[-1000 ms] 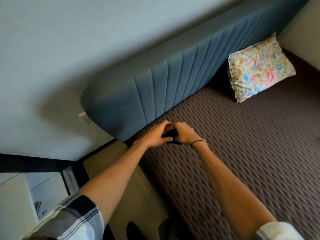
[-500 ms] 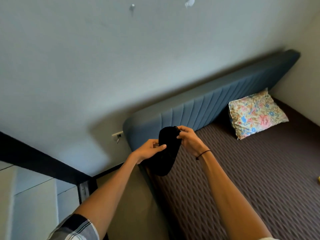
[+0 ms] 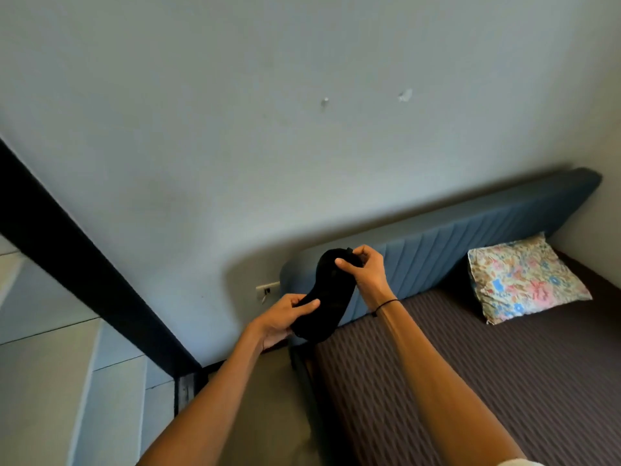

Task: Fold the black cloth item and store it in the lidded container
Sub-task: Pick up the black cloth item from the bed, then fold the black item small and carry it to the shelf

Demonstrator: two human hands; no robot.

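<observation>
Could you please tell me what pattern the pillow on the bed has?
The pillow has a multicoloured floral print on a pale ground, shown in the head view.

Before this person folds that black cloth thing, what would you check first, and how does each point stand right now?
1. Left hand has a grip on the lower end of the black cloth: ok.
2. Right hand pinches the upper end: ok.
3. Cloth held clear of the bed, in the air: ok.
4. Cloth stretched flat for a clean fold: not ok, it curves and sags.
5. Lidded container within sight: not ok, none in view.
6. Floral pillow out of the way: ok, far along the headboard.
</observation>
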